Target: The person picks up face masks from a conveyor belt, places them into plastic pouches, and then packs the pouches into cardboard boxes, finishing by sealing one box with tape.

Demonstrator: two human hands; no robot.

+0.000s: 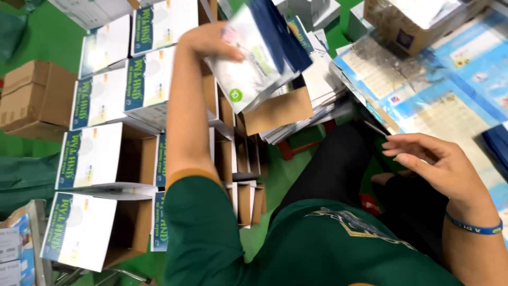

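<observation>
Green cloth is covering the floor where a seated person in a green shirt is working among stacks of small cartons. That person's left hand (211,39) is reaching up and forward, its fingers (233,53) closing over the near edge of a bundle of flat sealed packets (254,63), white and silvery with dark blue ends, which are tilting and blurring in the grip. Just below the fingers an open brown cardboard flap (278,111) is standing out from a carton, and beyond it, to the right of the packets, a pile of flattened white cartons (317,100) is lying. Left of the raised arm, rows of white boxes with blue side panels (106,95) are sitting with their flaps open, and further left a plain brown cardboard box (34,95) is resting on the green floor. The right hand (436,164), wearing a blue wristband (473,228), is hovering empty over the black trousers, its fingers (407,143) loosely spread and holding nothing, their tips pointing toward large blue-and-white printed sheets (423,90) that are spreading out just beyond them.
</observation>
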